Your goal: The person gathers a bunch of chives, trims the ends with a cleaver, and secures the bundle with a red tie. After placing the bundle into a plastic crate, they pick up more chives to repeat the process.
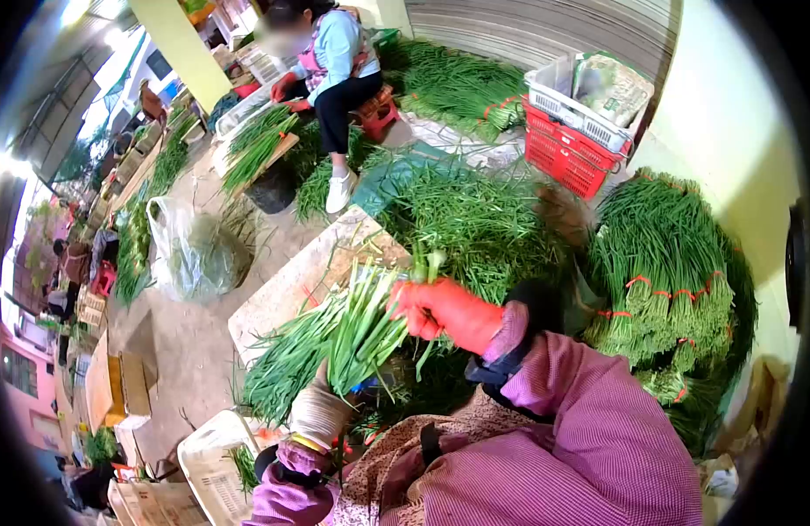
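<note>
My left hand (pixel 321 412), in a whitish glove, is closed at the lower end of a bunch of long flat green stalks (pixel 363 337) that look like garlic chives; its fingers are partly hidden. My right hand (pixel 449 314), in a red glove, is closed at the right side of the bunch, with a few pale-ended stalks (pixel 429 263) poking out above the fist. Under the bunch, more loose greens (pixel 287 377) lie across a wooden board (pixel 313 254) in front of me.
A heap of loose greens (pixel 475 219) lies beyond my right hand. Banded bundles (pixel 659 263) are stacked at right, near a red crate (pixel 567 153). A plastic bag (pixel 195 254) stands left, a white crate (pixel 216 465) lower left. A seated co-worker (pixel 335 70) handles greens.
</note>
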